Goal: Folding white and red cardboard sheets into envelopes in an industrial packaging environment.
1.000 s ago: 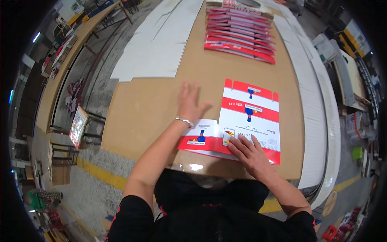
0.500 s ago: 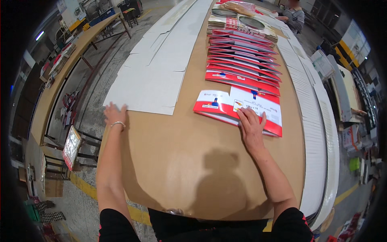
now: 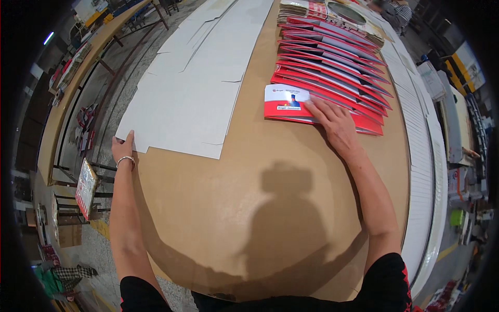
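Observation:
My left hand (image 3: 123, 148) is at the near left corner of a white cardboard sheet (image 3: 187, 112), with its thumb raised by the edge. The other fingers close round that edge and are partly hidden. My right hand (image 3: 335, 125) lies with outstretched fingers on the nearest folded red and white printed carton (image 3: 288, 101), pressing it flat against the row. Behind it, several more flat red and white cartons (image 3: 332, 67) overlap in a row running away from me.
Beneath everything is a brown board tabletop (image 3: 218, 208). Bundled cartons with a round dark-rimmed disc (image 3: 346, 13) stand at the far end. White ribbed sheets (image 3: 416, 140) line the right side. A long wooden bench (image 3: 78, 83) is on the left, and another person (image 3: 395, 15) sits at the back.
My right hand has slid the front carton away from me, up against the row. My left hand has shifted left along the sheet's corner and its fingers have closed there.

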Motion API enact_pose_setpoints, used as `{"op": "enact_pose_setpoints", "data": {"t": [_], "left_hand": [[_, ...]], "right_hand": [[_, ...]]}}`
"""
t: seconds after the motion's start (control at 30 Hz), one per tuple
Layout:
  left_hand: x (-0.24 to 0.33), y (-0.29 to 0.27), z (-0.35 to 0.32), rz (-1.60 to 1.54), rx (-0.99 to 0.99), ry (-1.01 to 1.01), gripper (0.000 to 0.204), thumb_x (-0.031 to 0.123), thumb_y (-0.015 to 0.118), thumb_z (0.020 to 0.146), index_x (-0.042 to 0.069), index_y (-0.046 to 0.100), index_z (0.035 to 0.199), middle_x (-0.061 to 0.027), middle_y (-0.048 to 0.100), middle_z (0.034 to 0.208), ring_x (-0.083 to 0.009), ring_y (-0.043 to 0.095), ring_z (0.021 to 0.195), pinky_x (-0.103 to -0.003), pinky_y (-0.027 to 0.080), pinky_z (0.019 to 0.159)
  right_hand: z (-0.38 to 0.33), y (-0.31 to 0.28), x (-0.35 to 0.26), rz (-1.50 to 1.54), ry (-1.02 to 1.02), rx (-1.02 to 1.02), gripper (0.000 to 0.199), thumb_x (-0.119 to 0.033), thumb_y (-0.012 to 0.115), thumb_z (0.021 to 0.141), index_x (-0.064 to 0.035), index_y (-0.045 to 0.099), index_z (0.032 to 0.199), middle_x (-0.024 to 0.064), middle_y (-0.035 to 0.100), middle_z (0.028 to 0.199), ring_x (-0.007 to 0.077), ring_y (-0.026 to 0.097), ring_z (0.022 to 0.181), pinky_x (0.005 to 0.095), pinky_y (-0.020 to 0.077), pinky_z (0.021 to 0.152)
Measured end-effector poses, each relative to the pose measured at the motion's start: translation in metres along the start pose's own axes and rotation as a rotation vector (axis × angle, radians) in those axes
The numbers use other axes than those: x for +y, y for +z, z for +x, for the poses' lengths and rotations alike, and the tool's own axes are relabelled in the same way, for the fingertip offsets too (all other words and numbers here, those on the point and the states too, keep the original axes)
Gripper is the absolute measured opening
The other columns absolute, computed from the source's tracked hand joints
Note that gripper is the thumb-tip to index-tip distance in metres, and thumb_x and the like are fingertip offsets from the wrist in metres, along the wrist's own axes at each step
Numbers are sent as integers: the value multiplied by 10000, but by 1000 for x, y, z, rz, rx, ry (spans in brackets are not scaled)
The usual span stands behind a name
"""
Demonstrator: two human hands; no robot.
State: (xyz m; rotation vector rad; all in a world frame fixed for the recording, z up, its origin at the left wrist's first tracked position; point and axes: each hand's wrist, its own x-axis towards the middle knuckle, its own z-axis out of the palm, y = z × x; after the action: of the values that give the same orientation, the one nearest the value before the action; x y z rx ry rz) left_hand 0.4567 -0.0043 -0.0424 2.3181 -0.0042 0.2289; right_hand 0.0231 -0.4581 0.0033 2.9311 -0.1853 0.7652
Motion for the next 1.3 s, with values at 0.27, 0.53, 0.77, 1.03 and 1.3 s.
{"op": "enact_pose_setpoints", "data": {"t": [0.27,0.53,0.77,1.03,1.3], "left_hand": [[3,10,-14,89,159,59,950,385,850,672,-53,413,1393,-168,648,1131,-235,633,969,-350,498,857],[-5,14,-6,-77,165,109,895,269,845,692,-54,397,1397,-104,641,1054,-189,619,895,-322,505,802],[-12,10,-6,-292,186,122,839,117,808,732,-52,362,1422,-32,573,884,-114,546,769,-257,485,717],[12,24,-22,-363,223,221,823,27,759,755,-32,325,1453,12,509,816,-88,474,690,-230,460,679],[90,-79,-196,-694,-159,61,329,47,635,856,-49,556,1161,-72,626,1059,-129,566,907,-277,466,818]], "right_hand": [[6,-11,7,270,-25,73,395,51,531,773,-75,628,1134,106,669,1113,289,629,1055,380,518,887],[2,19,5,106,59,41,387,-39,604,797,-66,604,1184,101,628,1171,289,584,1069,398,464,907],[-12,10,-3,-114,226,14,682,-342,651,836,-112,398,1427,109,370,1471,293,319,1376,555,215,1096],[17,53,112,-388,408,-6,791,-474,583,878,-179,224,1518,119,166,1584,340,154,1455,640,144,1094],[11,-69,-113,707,215,-79,711,-224,652,875,-25,308,1463,246,351,1476,376,355,1367,426,307,1117]]}}
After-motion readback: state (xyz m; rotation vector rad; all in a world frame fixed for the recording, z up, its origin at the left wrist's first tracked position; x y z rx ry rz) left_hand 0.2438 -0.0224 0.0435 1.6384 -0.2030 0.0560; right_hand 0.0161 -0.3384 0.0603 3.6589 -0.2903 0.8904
